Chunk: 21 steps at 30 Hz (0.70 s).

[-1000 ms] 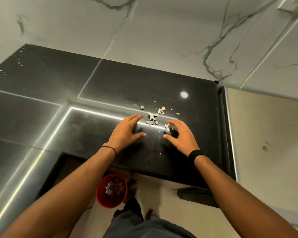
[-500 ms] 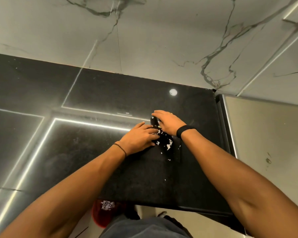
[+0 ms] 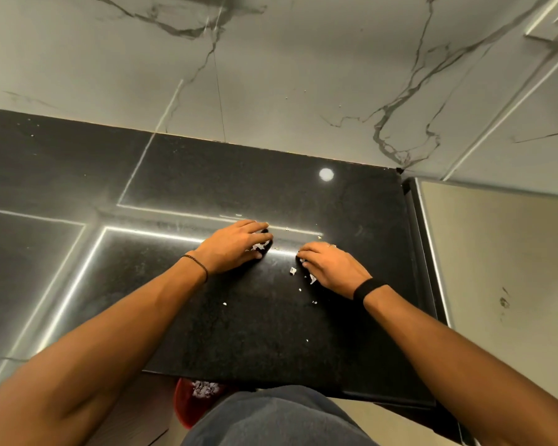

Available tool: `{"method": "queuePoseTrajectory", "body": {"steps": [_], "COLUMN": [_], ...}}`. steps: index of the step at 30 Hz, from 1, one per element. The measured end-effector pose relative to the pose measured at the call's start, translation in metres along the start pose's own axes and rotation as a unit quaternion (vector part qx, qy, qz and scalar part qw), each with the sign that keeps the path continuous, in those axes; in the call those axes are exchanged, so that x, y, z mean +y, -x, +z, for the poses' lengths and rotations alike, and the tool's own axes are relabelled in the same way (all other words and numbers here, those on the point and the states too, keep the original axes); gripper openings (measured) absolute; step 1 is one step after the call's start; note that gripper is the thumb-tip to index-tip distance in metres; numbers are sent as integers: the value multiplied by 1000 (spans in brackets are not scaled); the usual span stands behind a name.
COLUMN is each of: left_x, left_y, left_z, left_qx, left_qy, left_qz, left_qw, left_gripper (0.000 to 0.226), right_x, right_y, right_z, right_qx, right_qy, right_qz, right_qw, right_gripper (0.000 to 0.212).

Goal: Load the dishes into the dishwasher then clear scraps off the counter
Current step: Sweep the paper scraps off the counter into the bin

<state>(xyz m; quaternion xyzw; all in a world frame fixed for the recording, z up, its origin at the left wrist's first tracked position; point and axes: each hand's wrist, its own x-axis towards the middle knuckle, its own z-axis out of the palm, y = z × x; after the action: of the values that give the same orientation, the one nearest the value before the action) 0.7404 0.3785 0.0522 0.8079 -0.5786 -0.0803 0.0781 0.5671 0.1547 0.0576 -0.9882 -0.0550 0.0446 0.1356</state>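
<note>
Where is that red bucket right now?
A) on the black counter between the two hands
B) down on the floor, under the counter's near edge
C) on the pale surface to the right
B: the red bucket, with scraps in it, peeks out below the near edge of the black counter, beside the person's leg.

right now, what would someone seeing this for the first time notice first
Two bare hands meet on the black counter: the left hand and right hand lie side by side, apart, each curved over pale scraps, with a few crumbs loose between them. Below the counter's near edge sits a red bin with scraps already inside. A bright round light reflection shines near the back wall.
</note>
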Motion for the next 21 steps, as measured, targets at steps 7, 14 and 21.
{"method": "queuePoseTrajectory", "body": {"steps": [7, 14, 21], "left_x": [26, 35, 42], "left_y": [-13, 6, 43], "left_z": [0, 20, 26], "left_qx": [-45, -43, -9], "left_qy": [21, 51, 58], "left_qz": [-48, -35, -4], "left_qw": [998, 997, 998], "left_gripper": [73, 76, 64], "right_x": [-9, -12, -17], "right_y": [-43, -38, 16], "right_z": [-12, 2, 29], "right_qx": [6, -27, 20], "right_qy": [-66, -38, -53], "right_qz": [84, 48, 31], "right_qw": [994, 998, 998], "right_gripper": [48, 53, 51]}}
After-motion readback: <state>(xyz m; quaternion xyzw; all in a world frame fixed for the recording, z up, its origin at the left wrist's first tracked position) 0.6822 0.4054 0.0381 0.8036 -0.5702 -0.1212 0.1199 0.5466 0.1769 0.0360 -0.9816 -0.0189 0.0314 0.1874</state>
